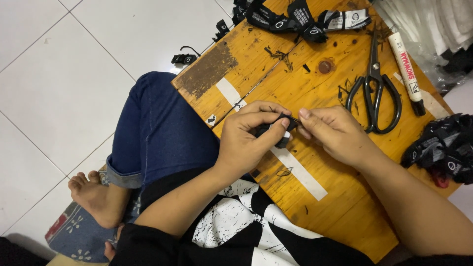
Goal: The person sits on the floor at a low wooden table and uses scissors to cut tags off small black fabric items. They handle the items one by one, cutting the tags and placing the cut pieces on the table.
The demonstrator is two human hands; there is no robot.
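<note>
My left hand (249,135) and my right hand (332,130) meet over a small wooden table (246,59). Between their fingertips they pinch a small black fabric label (270,129); my left hand wraps most of it, my right thumb and forefinger grip its end. Black-handled scissors (375,91) lie just right of my right hand, blades pointing away. A white marker with a black cap (406,74) lies beside the scissors.
A strip of black labels (300,19) lies at the table's far edge, and a pile of black labels (443,148) sits at the right edge. Black scraps (185,58) lie on the white tiled floor. My knee in blue jeans (157,128) is under the table's left corner.
</note>
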